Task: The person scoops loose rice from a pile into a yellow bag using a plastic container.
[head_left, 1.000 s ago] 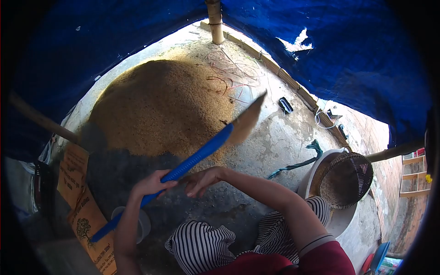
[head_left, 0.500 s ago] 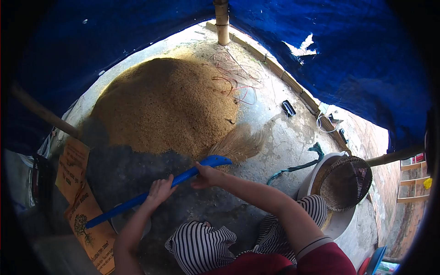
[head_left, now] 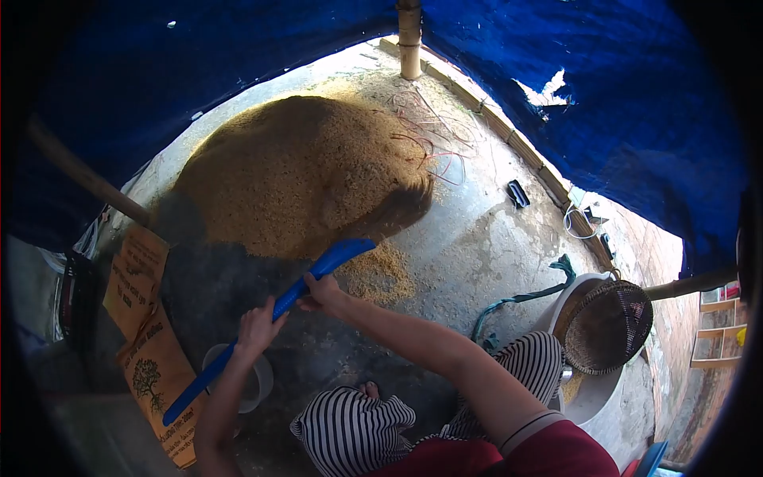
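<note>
A broom (head_left: 343, 251) with a blue handle slants across the floor in front of me. My left hand (head_left: 258, 327) is wrapped round the middle of its handle, and my right hand (head_left: 321, 292) grips higher up, closer to the head. The brown bristles (head_left: 401, 208), somewhat blurred, lie against the lower right side of a large heap of golden-brown grain (head_left: 278, 175). Just below the broom head, a thin patch of loose grain (head_left: 385, 274) is scattered on the concrete.
Printed orange sacking (head_left: 151, 350) and a pale bucket (head_left: 258, 385) are at left. On the right, a woven basket (head_left: 608, 327) rests over a large white tub (head_left: 600, 393), near a green twisted cloth (head_left: 517, 298). A bamboo pole (head_left: 409, 40) and blue tarpaulin (head_left: 262, 36) border the space.
The broom head has swung up and away from me, onto the heap's right side. Both hands have shifted with it, still gripping. The loose grain below is now uncovered.
</note>
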### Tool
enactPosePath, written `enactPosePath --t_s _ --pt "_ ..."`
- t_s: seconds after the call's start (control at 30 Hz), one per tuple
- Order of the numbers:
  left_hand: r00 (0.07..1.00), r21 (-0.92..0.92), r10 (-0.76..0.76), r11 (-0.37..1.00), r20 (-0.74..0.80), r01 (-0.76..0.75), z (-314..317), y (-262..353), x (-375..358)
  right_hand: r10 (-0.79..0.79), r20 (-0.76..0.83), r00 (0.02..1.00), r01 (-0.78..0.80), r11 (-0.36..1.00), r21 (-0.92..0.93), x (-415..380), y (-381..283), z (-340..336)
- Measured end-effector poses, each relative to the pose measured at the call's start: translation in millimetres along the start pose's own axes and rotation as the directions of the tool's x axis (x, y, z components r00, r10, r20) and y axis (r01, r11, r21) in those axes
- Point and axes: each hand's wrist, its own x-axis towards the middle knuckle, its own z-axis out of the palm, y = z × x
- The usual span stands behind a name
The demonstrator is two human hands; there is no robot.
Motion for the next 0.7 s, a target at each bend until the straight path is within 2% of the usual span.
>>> enactPosePath --t_s 0.07,0.13,0.2,0.23,0.3,0.33,0.4,0.43,0.5,0.63,0.7 --pt "1.000 -0.050 -0.014 0.999 -0.014 0.014 -7 -6 -5 -0.017 0.019 1.000 0.017 1.000 -0.016 -9 -5 10" --pt "0.999 -0.099 -0.029 0.995 -0.026 0.027 -18 -11 -10 -0.153 0.015 0.988 0.153 0.988 -0.009 -17 -7 22" --pt "0.999 -0.291 -0.052 0.956 0.002 0.050 -31 -16 -13 -0.198 0.019 0.980 0.199 0.980 -0.027 -23 -13 33" --pt "0.998 -0.290 -0.056 0.955 0.001 0.054 -34 -20 -14 -0.244 0.023 0.969 0.245 0.968 -0.046 -26 -17 38" --pt "0.999 -0.453 -0.040 0.891 -0.008 0.033 -44 -24 -15 -0.279 0.033 0.960 0.281 0.956 -0.087 -32 -27 48" --pt "0.999 -0.452 -0.042 0.891 -0.008 0.034 -51 -22 -17 -0.314 0.039 0.949 0.316 0.940 -0.124 -36 -32 52" --pt "0.964 -0.650 -0.156 0.714 0.216 0.261 -68 -19 -20 -0.360 0.039 0.932 0.362 0.919 -0.155 -44 -42 61" --pt "0.964 -0.649 -0.155 0.714 0.216 0.261 -67 -21 -20 -0.404 0.040 0.914 0.404 0.895 -0.186 -49 -46 64" --pt "0.971 -0.726 -0.123 0.646 0.207 0.237 -64 -30 -21 -0.429 0.054 0.902 0.430 0.879 -0.205 -60 -51 68" --pt "0.966 -0.753 -0.042 0.617 0.256 0.227 -63 -39 -19 -0.490 0.085 0.867 0.496 0.838 -0.227 -61 -51 65" --pt "0.965 -0.791 0.079 0.592 0.249 0.156 -64 -40 -16 -0.492 0.050 0.869 0.492 0.850 -0.189 -65 -47 63"
